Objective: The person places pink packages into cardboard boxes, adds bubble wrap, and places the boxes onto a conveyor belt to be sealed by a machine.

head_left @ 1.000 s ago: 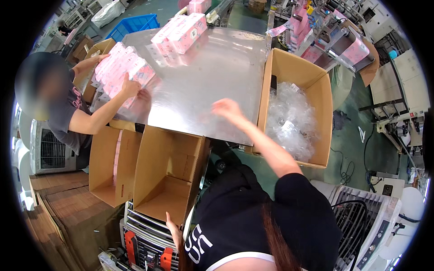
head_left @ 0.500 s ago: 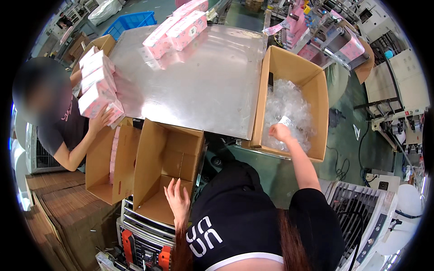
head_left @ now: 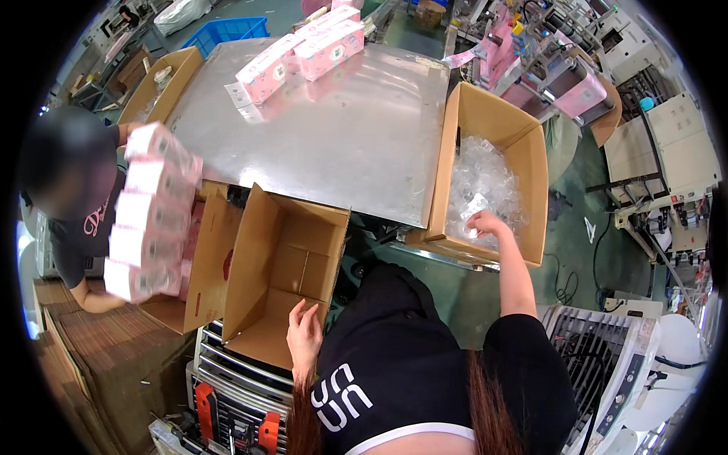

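Note:
My right hand [head_left: 487, 224] reaches into a cardboard box [head_left: 533, 174] heaped with crumpled clear plastic pieces [head_left: 485, 163]. Its fingers are closed in a pinch on a clear plastic piece [head_left: 475, 205] with a whitish patch. My left hand [head_left: 305, 334] holds nothing, its fingers loosely curled and apart, beside the right wall of an open cardboard carton [head_left: 284, 250] in which I see no goods. At the left, a co-worker [head_left: 87, 220] carries a blurred row of pink-and-white packs [head_left: 152, 220] over a second carton [head_left: 210, 265] with pink packs inside.
A metal table [head_left: 334, 144] stands ahead, with several pink packs [head_left: 330, 49] at its far edge. Behind it sits a blue crate [head_left: 224, 34]. Flattened cardboard [head_left: 114, 356] is stacked at left, and a machine with pink film [head_left: 572, 83] stands at far right.
The co-worker has swung the row of packs off the table edge, toward the second carton. My right hand has shifted slightly right within its box; my left hand's fingers have drawn closer together.

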### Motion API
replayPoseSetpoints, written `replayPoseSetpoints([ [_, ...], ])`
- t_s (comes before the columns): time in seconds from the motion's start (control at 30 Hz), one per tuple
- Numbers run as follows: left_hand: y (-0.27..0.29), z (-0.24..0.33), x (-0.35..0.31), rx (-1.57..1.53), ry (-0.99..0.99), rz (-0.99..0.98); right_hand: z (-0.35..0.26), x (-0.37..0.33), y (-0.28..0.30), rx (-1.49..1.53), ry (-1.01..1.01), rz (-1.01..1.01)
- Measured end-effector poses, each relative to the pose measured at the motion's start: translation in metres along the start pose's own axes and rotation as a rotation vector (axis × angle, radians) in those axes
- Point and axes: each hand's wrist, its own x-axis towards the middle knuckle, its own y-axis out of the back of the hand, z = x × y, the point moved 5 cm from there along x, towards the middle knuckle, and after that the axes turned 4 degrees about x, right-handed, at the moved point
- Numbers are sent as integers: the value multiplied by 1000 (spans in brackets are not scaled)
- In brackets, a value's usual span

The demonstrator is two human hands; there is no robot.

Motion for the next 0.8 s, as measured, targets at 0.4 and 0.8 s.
replayPoseSetpoints([
  [0.4, 15, -16, 15, -19, -54, -18, 32, 28, 60, 397, 146, 217],
  [0.8, -85, -51, 99, -379, -20, -222, -69, -18, 1, -669, 91, 180],
])
